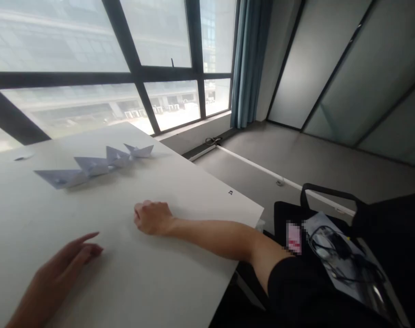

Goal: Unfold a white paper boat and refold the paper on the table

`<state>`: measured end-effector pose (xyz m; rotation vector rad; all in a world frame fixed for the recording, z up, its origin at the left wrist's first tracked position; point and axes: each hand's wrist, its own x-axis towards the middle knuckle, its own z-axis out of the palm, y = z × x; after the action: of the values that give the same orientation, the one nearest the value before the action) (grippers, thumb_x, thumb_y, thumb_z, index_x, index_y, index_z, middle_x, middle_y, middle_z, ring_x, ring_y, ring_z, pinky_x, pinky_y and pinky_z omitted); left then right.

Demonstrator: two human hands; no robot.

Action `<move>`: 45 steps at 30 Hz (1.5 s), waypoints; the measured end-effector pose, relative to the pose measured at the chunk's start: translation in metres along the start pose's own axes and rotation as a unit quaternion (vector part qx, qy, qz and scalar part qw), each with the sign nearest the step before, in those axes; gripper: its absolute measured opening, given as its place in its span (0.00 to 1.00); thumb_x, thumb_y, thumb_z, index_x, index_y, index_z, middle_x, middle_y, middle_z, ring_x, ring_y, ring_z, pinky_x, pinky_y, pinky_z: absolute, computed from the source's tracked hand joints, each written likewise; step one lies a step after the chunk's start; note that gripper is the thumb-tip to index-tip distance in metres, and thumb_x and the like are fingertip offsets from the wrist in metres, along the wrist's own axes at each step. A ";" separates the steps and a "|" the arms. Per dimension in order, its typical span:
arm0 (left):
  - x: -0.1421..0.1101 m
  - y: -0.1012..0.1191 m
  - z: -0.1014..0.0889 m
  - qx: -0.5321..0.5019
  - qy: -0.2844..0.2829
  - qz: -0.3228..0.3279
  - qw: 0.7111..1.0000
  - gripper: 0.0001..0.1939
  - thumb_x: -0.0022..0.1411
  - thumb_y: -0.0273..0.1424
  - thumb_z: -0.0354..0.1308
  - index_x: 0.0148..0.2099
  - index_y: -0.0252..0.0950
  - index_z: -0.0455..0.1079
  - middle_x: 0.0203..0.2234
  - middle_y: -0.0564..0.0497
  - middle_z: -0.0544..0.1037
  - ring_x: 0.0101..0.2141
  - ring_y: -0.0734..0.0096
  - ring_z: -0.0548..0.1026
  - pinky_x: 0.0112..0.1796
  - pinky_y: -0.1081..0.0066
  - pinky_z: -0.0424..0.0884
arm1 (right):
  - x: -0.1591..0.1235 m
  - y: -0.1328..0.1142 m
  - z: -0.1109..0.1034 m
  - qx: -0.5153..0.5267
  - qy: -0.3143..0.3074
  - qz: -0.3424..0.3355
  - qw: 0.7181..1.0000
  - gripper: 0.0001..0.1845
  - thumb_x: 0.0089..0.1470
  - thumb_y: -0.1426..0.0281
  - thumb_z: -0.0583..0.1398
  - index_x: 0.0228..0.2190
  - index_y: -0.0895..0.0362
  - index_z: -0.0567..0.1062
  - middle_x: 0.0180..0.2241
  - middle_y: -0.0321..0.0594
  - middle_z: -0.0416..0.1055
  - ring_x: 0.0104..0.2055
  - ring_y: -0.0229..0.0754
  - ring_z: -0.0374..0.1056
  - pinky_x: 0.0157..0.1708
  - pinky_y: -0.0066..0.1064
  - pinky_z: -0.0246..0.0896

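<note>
paper boats (98, 165) (four), bare table (166, 282), window (159, 54)

From my remote feed, my left hand (62, 266) is running off the bottom edge at the wrist. My right hand (153, 217) is curling its fingers under, hiding them. A small dark object (20, 158) on the bench (153, 282) is staying too blurred to identify.

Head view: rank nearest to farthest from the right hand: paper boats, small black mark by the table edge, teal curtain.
From the right hand, a loose fist resting on the white table:
1. Paper boats, in a row on the table, up and left of the hand.
2. Small black mark, on the table near its right edge; close to the boats' distance, ranking unsure.
3. Teal curtain, by the window, far corner.
</note>
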<state>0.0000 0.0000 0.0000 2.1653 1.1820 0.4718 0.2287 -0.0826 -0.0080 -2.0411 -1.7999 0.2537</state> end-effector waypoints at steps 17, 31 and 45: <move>0.087 -0.050 -0.043 -0.197 0.158 -0.081 0.964 0.21 0.59 0.42 0.61 0.48 0.30 0.70 0.45 0.39 0.76 0.35 0.65 0.77 0.34 0.68 0.75 | 0.063 -0.051 0.036 -0.055 -0.016 -0.022 0.998 0.15 0.63 0.73 0.49 0.49 0.57 0.69 0.45 0.51 0.74 0.44 0.48 0.73 0.40 0.36 0.65; 0.266 -0.075 -0.057 -0.066 0.254 -0.237 0.935 0.12 0.56 0.36 0.66 0.32 0.29 0.75 0.29 0.37 0.80 0.34 0.56 0.80 0.32 0.69 0.69 | 0.074 -0.043 0.056 0.014 0.033 0.012 0.999 0.12 0.62 0.67 0.52 0.39 0.53 0.75 0.36 0.44 0.78 0.36 0.45 0.74 0.35 0.32 0.58; 0.080 -0.062 -0.038 -0.112 0.177 0.005 0.978 0.12 0.55 0.31 0.61 0.43 0.38 0.70 0.24 0.56 0.76 0.22 0.75 0.71 0.23 0.79 0.62 | 0.087 -0.037 0.064 0.537 0.081 -0.005 0.840 0.32 0.57 0.53 0.54 0.56 0.60 0.69 0.51 0.54 0.72 0.41 0.48 0.73 0.38 0.37 0.68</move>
<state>-0.0179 0.1059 -0.0119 1.9437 1.2347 0.9769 0.1827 0.0172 -0.0390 -1.1733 -1.1047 0.8350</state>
